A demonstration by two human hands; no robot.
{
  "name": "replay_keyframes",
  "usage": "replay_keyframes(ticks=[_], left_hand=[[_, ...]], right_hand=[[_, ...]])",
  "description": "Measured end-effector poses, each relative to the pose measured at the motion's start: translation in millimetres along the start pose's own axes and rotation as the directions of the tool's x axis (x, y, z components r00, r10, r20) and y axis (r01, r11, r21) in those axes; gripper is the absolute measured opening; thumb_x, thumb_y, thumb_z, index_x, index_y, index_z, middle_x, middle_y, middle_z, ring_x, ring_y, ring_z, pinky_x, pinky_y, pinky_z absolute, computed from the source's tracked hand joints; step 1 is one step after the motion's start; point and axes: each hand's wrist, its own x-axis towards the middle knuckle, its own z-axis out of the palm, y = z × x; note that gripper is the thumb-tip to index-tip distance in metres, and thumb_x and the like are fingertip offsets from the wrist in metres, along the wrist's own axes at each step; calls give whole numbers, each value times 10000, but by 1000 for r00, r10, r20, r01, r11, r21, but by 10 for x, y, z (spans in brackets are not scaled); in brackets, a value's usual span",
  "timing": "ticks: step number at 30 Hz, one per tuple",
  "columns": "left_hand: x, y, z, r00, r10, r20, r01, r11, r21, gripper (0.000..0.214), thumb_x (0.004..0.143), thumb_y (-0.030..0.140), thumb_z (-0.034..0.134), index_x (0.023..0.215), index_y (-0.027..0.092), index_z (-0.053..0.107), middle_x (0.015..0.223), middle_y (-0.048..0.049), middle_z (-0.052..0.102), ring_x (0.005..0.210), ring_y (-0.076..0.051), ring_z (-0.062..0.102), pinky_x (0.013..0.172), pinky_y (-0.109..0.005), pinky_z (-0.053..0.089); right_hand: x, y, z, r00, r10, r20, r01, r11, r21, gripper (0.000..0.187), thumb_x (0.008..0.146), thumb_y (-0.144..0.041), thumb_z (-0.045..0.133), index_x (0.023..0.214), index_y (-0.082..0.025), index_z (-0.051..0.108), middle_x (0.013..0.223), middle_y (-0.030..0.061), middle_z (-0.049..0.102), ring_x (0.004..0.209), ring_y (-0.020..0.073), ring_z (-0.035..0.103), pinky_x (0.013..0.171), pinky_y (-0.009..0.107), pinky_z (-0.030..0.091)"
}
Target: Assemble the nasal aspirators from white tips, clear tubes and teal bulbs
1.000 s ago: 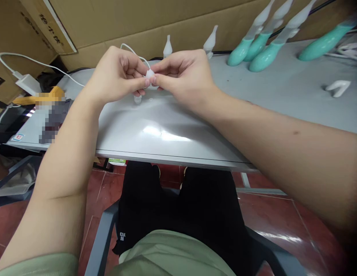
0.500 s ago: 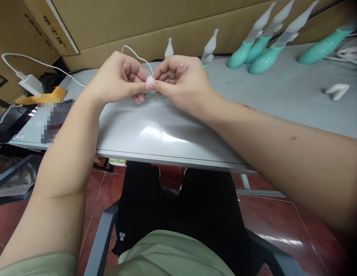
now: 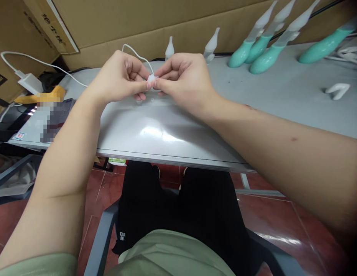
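Both my hands meet over the grey table, fingertips pinching a small white piece between them. My left hand grips it from the left with thumb and forefinger; my right hand grips it from the right. Fingers cover most of the piece, so its full shape is hidden. A small clear ring lies on the table just below the fingertips. Behind my right hand stand two white-tipped nozzles with clear bodies, a left one and a right one, their lower parts covered by the hand.
Several teal bulbs with white nozzles, one a teal bulb, lean along the cardboard wall at the back right. A white bent piece lies at the right. On the left are a white charger, a cable and a yellow object.
The hands stay together at nearly the same spot. My right fingers have shifted slightly around the small white piece.
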Motion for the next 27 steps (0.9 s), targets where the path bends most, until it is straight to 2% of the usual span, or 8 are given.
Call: replay_keyframes(ticks=[4,7,12,15,17,20,24,27], left_hand=[[-23,-6,-51,1000,22,16,-22,999,-29,246,845,483,1179,928,334,1003,884,-43,931,877,-368,937,888,-545,744],[-38,-9,-63,999,45,27,-44,998,-33,160,882,415,1152,954,345,1027,918,-34,944,893,-342,927,923,-540,754],[-68,-2,-74,993,109,-54,-111,993,-26,355,916,663,1175,943,348,1014,954,-40,954,813,-281,831,875,-511,747],[-105,44,-141,989,124,-83,-122,992,29,273,929,546,1156,1009,319,1027,935,3,930,809,-206,707,853,-435,622],[-133,77,-191,988,119,-102,-112,991,74,215,857,446,1124,990,309,1028,840,26,862,786,-185,595,804,-432,506],[-169,104,-236,994,85,-73,-76,989,130,173,805,431,1055,932,322,1012,763,11,797,771,-214,523,761,-452,399],[-183,100,-255,997,43,59,-56,971,231,128,835,482,1001,861,360,973,794,-39,829,781,-280,588,764,-471,415],[-143,63,-279,985,-21,170,-31,953,302,80,828,423,957,838,344,967,849,-42,873,800,-290,657,798,-464,481]], right_hand=[[27,37,-27,999,22,36,-27,992,126,559,735,-573,1283,900,-333,806,989,59,900,1117,399,896,1028,594,804],[45,72,-56,994,60,86,-78,973,220,568,700,-564,1316,902,-350,830,960,43,882,1178,403,912,1076,585,819],[54,76,-89,993,99,62,-112,956,271,563,737,-615,1314,908,-364,840,999,41,900,1186,371,905,1097,539,817],[60,58,-113,995,84,48,-91,980,174,527,747,-575,1287,896,-364,828,948,33,884,1059,364,881,1070,563,803],[66,53,-126,994,77,74,-80,996,47,464,755,-441,1259,887,-344,825,897,34,868,986,360,859,1061,577,782],[69,58,-115,987,104,121,-92,991,-100,329,773,-214,1138,889,-307,845,864,55,869,961,373,861,1033,580,758],[46,37,-56,975,163,153,-138,978,-159,295,764,-44,984,877,-295,877,858,71,874,936,395,875,967,583,769],[25,-12,-25,966,194,174,-157,966,-204,332,799,41,922,845,-282,863,811,52,850,880,362,856,936,548,764]])
